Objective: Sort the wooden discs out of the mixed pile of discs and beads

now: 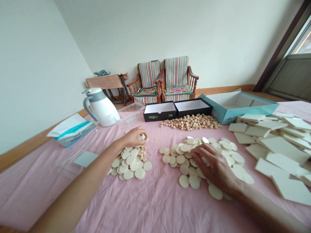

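Over the left pile of pale round discs [130, 160], my left hand [134, 136] is curled with its fingers pinched together. A pale disc shows at its fingertips. Small wooden pieces [143, 153] lie among the discs below it. My right hand [211, 161] is on the larger pile of round discs [181, 159], its fingers bent down and touching discs near the pile's middle. Whether its fingertips grip one is hidden.
Small wooden pieces [191, 122] are heaped before two black boxes [159, 116]. A teal box [243, 110] and square white tiles [279, 145] are at the right. A white jug [102, 108], tissue pack [74, 131] and clear plastic tray [132, 113] sit left.
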`<action>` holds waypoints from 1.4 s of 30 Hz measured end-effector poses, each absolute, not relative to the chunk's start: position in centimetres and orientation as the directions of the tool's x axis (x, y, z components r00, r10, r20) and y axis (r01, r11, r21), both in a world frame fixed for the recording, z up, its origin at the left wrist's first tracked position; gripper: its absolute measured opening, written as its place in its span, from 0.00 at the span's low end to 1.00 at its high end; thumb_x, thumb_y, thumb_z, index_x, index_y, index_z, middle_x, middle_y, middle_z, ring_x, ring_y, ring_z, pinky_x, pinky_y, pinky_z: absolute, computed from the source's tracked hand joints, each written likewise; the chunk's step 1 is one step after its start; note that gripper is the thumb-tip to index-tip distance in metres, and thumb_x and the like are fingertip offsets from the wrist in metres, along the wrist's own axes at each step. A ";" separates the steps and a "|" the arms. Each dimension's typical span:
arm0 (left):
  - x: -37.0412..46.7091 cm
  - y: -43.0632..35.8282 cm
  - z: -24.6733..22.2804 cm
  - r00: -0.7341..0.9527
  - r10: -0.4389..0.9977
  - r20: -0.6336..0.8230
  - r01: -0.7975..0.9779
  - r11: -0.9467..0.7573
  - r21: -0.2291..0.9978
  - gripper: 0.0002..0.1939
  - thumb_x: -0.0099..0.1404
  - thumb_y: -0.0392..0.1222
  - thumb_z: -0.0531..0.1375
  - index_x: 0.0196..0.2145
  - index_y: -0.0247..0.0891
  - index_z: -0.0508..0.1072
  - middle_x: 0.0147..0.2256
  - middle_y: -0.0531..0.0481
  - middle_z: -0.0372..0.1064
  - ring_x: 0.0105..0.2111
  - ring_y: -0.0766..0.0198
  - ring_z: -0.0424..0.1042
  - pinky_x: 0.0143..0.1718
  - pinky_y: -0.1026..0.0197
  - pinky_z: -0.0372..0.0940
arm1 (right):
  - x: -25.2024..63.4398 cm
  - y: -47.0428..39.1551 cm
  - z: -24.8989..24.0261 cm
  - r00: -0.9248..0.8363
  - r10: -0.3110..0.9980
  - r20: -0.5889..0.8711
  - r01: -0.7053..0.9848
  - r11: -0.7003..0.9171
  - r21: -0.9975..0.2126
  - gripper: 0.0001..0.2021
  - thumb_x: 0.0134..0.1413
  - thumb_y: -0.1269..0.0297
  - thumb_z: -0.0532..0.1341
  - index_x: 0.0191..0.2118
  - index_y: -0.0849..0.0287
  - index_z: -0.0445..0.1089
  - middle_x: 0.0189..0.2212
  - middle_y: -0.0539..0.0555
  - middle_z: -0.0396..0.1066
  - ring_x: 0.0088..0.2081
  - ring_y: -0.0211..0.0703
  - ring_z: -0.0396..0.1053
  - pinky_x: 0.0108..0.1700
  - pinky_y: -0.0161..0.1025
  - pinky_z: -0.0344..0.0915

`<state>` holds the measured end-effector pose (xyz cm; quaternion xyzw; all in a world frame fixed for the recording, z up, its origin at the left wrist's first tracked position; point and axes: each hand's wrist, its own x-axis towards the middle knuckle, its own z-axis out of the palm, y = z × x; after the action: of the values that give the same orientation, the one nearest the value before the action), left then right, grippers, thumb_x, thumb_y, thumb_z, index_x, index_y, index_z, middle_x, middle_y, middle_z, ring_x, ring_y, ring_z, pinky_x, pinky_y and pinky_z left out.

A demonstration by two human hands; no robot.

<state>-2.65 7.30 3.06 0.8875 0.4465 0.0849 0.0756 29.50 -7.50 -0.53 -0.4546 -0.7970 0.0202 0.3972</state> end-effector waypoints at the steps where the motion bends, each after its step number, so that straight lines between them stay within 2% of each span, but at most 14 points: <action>1: -2.9 7.3 3.2 0.579 0.811 0.085 0.769 -0.578 0.274 0.12 0.49 0.39 0.60 0.34 0.40 0.75 0.36 0.49 0.70 0.36 0.62 0.71 0.37 0.63 0.65 | 29.5 -7.5 -0.5 -0.273 0.742 0.612 0.707 0.586 -0.396 0.06 0.60 0.69 0.54 0.39 0.58 0.68 0.34 0.55 0.68 0.36 0.42 0.66 0.37 0.40 0.64; 4: -3.4 7.3 3.3 0.533 0.844 0.066 0.721 -0.493 0.487 0.14 0.51 0.40 0.59 0.37 0.38 0.74 0.35 0.49 0.72 0.34 0.63 0.71 0.34 0.64 0.66 | 29.5 -7.5 -0.5 -0.278 0.744 0.607 0.708 0.586 -0.395 0.07 0.60 0.68 0.54 0.39 0.57 0.68 0.34 0.55 0.68 0.35 0.42 0.66 0.37 0.40 0.64; 6: -3.5 7.3 3.2 0.509 0.860 0.042 0.701 -0.442 0.560 0.13 0.52 0.41 0.59 0.37 0.36 0.73 0.33 0.49 0.74 0.33 0.63 0.72 0.33 0.64 0.66 | 29.4 -7.5 -0.4 -0.279 0.741 0.610 0.707 0.589 -0.391 0.06 0.60 0.68 0.54 0.38 0.58 0.68 0.33 0.55 0.68 0.35 0.42 0.66 0.37 0.40 0.64; 10: -3.6 7.3 2.8 0.477 0.878 0.034 0.704 -0.405 0.584 0.13 0.52 0.44 0.60 0.35 0.35 0.74 0.32 0.48 0.75 0.32 0.63 0.73 0.33 0.64 0.67 | 29.4 -7.5 -0.3 -0.277 0.739 0.614 0.707 0.590 -0.391 0.06 0.60 0.69 0.54 0.38 0.58 0.68 0.33 0.55 0.68 0.35 0.42 0.65 0.37 0.40 0.64; 15: -3.0 6.6 3.0 0.429 0.902 0.050 0.739 -0.383 0.555 0.12 0.51 0.41 0.60 0.34 0.34 0.74 0.30 0.48 0.75 0.30 0.63 0.72 0.32 0.64 0.67 | 29.4 -7.4 -0.5 -0.280 0.740 0.611 0.704 0.591 -0.394 0.07 0.60 0.69 0.54 0.39 0.58 0.68 0.33 0.56 0.68 0.35 0.42 0.65 0.37 0.40 0.63; 19: -1.0 5.1 3.9 0.584 0.811 -0.012 0.633 -0.446 0.633 0.18 0.55 0.44 0.61 0.43 0.34 0.73 0.38 0.46 0.75 0.35 0.64 0.73 0.35 0.64 0.67 | 29.4 -7.3 -0.6 -0.283 0.733 0.619 0.694 0.602 -0.396 0.06 0.60 0.70 0.54 0.38 0.59 0.68 0.32 0.55 0.67 0.35 0.42 0.64 0.36 0.40 0.62; 21: 0.1 5.0 4.1 0.583 0.812 0.030 0.656 -0.493 0.571 0.18 0.59 0.43 0.59 0.45 0.34 0.72 0.41 0.45 0.75 0.36 0.64 0.73 0.36 0.64 0.67 | 29.4 -7.3 -0.6 -0.285 0.732 0.619 0.691 0.604 -0.396 0.06 0.60 0.70 0.55 0.38 0.59 0.68 0.33 0.55 0.67 0.35 0.42 0.64 0.37 0.40 0.62; 25: 1.2 6.3 3.0 0.515 0.849 0.119 0.821 -0.528 0.216 0.12 0.60 0.32 0.55 0.40 0.35 0.75 0.40 0.45 0.74 0.36 0.63 0.73 0.41 0.63 0.66 | 29.4 -7.3 -0.7 -0.288 0.731 0.619 0.689 0.607 -0.396 0.05 0.59 0.70 0.55 0.38 0.59 0.68 0.33 0.55 0.67 0.35 0.42 0.64 0.37 0.40 0.62; 27: 1.4 6.9 2.1 0.527 0.842 0.115 0.831 -0.539 0.139 0.12 0.57 0.28 0.55 0.36 0.35 0.76 0.39 0.44 0.73 0.38 0.60 0.72 0.43 0.61 0.64 | 29.4 -7.3 -0.7 -0.286 0.729 0.622 0.689 0.608 -0.395 0.05 0.59 0.70 0.55 0.38 0.59 0.68 0.32 0.55 0.67 0.35 0.42 0.64 0.37 0.40 0.62; 31: 1.9 7.8 1.0 0.560 0.823 0.093 0.820 -0.567 0.079 0.14 0.52 0.23 0.54 0.31 0.34 0.75 0.34 0.44 0.72 0.36 0.59 0.72 0.40 0.60 0.64 | 29.4 -7.3 -0.5 -0.292 0.735 0.612 0.693 0.603 -0.394 0.06 0.60 0.70 0.55 0.38 0.59 0.68 0.32 0.55 0.67 0.34 0.42 0.63 0.37 0.40 0.61; 36: 4.6 9.7 1.2 0.585 0.804 0.106 0.799 -0.594 0.091 0.10 0.51 0.26 0.56 0.26 0.36 0.74 0.29 0.48 0.72 0.32 0.61 0.71 0.37 0.63 0.64 | 29.5 -7.3 -0.5 -0.295 0.736 0.610 0.699 0.601 -0.388 0.06 0.60 0.70 0.54 0.38 0.59 0.68 0.32 0.55 0.67 0.34 0.42 0.64 0.37 0.40 0.61; 38: 6.0 10.7 1.5 0.568 0.808 0.155 0.802 -0.586 0.115 0.10 0.53 0.27 0.56 0.30 0.36 0.75 0.30 0.48 0.73 0.32 0.62 0.71 0.37 0.64 0.64 | 29.5 -7.3 -0.4 -0.294 0.735 0.611 0.699 0.601 -0.387 0.06 0.60 0.70 0.54 0.38 0.59 0.68 0.32 0.55 0.67 0.35 0.42 0.64 0.37 0.40 0.61; 42: 7.1 11.1 2.1 0.513 0.816 0.266 0.811 -0.563 0.161 0.17 0.56 0.27 0.54 0.43 0.35 0.73 0.39 0.45 0.72 0.34 0.64 0.72 0.40 0.64 0.64 | 29.4 -7.4 -0.3 -0.292 0.726 0.623 0.697 0.607 -0.382 0.06 0.60 0.71 0.54 0.38 0.60 0.68 0.31 0.54 0.66 0.34 0.41 0.63 0.37 0.39 0.61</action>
<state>7.10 11.13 2.14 0.8698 0.4676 0.1572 0.0082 29.39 -7.39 -0.25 -0.4427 -0.8035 0.0185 0.3976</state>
